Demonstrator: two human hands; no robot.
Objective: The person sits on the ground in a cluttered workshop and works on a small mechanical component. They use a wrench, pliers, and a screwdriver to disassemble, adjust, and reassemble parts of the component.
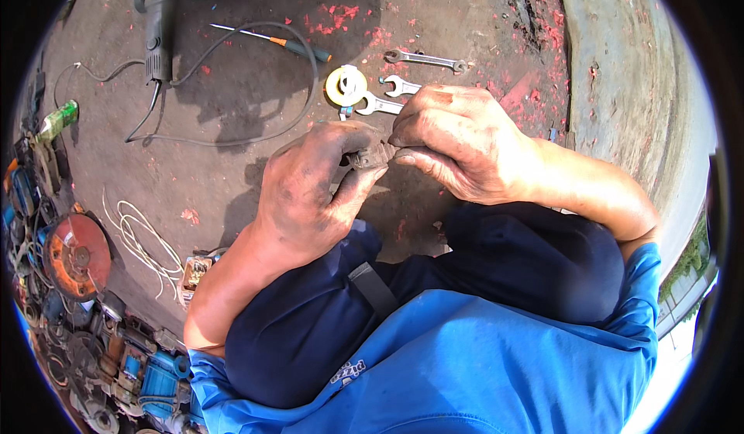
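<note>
Between my hands is a small, dark, greasy metal part (372, 157), with what looks like a threaded end toward the right. My left hand (310, 178) pinches its body between thumb and fingers. The fingers of my right hand (457, 143) close on its right end, thumb below and knuckles above. Whether the right fingers grip the part itself or a smaller piece on it is hidden. Just beyond my hands lie a roll of yellow-rimmed white tape (346, 86) and open-ended wrenches: one wrench (426, 60) farther off, another wrench (378, 105) partly behind my right hand.
A corded angle grinder (159, 35) lies far left, its cable looping across the ground near a screwdriver (298, 47). At left are a green bottle (58, 121), an orange-red disc (77, 256), coiled white cord (143, 236) and a heap of tools and parts (159, 384). A concrete ledge (620, 85) runs along the right.
</note>
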